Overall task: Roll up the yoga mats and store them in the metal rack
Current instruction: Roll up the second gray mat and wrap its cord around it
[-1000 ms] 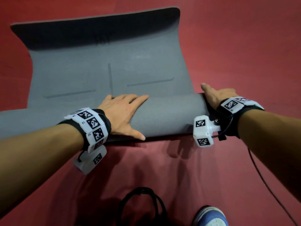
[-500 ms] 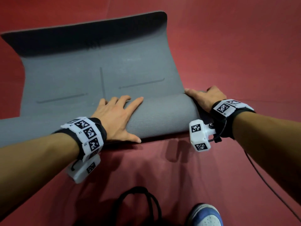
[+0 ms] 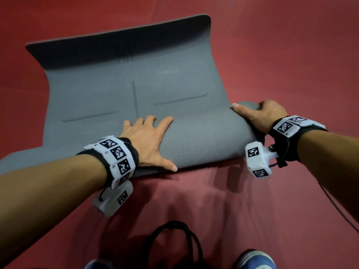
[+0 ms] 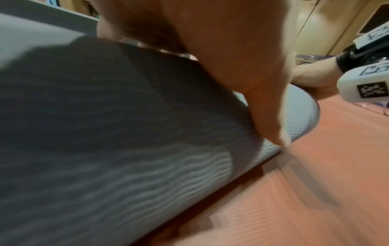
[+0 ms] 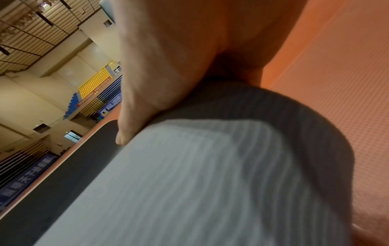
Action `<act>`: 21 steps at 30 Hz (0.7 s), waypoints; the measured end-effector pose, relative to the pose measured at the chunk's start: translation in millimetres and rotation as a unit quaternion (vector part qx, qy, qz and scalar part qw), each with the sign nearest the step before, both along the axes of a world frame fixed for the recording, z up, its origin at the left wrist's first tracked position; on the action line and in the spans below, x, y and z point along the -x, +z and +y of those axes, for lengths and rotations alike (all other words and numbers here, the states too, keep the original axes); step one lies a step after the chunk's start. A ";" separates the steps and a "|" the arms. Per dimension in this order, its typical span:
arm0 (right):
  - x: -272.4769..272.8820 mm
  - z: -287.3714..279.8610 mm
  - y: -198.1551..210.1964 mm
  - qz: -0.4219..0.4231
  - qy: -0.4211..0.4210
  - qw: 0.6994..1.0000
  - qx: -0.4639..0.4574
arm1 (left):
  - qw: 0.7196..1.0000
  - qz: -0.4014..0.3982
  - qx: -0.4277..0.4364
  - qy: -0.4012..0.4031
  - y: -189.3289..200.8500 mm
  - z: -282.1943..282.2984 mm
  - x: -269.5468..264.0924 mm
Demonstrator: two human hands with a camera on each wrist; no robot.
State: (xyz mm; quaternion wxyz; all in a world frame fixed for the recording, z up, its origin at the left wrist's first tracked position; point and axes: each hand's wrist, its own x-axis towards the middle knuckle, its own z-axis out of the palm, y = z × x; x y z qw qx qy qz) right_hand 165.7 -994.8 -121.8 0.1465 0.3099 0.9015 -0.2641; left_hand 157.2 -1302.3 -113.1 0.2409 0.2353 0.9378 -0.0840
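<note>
A grey yoga mat lies on the red floor, its near part wound into a thick roll [image 3: 204,140]. The flat part [image 3: 116,90] stretches away from me, and its far edge curls upward. My left hand [image 3: 147,136] presses flat on the middle of the roll with fingers spread and the thumb down its near side. The left wrist view shows that thumb [image 4: 263,99] against the ribbed roll [image 4: 126,149]. My right hand [image 3: 262,113] grips the roll's right end, thumb laid along the top and fingers curled over the end. In the right wrist view the thumb [image 5: 147,83] rests on the roll [image 5: 189,183]. No rack is in view.
Red sports flooring [image 3: 291,55] surrounds the mat. A black cable loop [image 3: 174,239] and a blue shoe [image 3: 256,259] lie near me, and a thin cable [image 3: 340,210] trails off my right wrist. Hall seating [image 5: 94,83] shows far off.
The roll has moved forward over the flat part. My right hand went from lying straight beside the roll's end to curling round it, thumb on top. The left hand stays flat on the roll.
</note>
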 end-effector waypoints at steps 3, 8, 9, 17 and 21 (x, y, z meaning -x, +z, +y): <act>1.1 9.5 -3.9 0.003 0.012 0.999 0.043 | 1.000 0.011 0.008 0.002 -3.4 -2.7 -4.2; 4.9 -7.6 -6.3 -0.043 -0.040 0.981 0.186 | 0.999 0.014 -0.037 -0.004 -9.8 -0.6 -1.7; 8.3 -8.0 -11.3 -0.061 -0.038 0.977 0.200 | 0.999 0.011 -0.038 -0.012 -9.8 0.3 2.0; 29.8 -25.1 -6.6 0.008 -0.024 0.989 0.148 | 0.999 0.040 0.001 -0.026 -9.2 8.1 -9.7; 31.1 -25.5 -2.8 -0.139 -0.023 0.971 0.195 | 0.999 0.032 -0.019 -0.037 -4.0 -8.8 2.1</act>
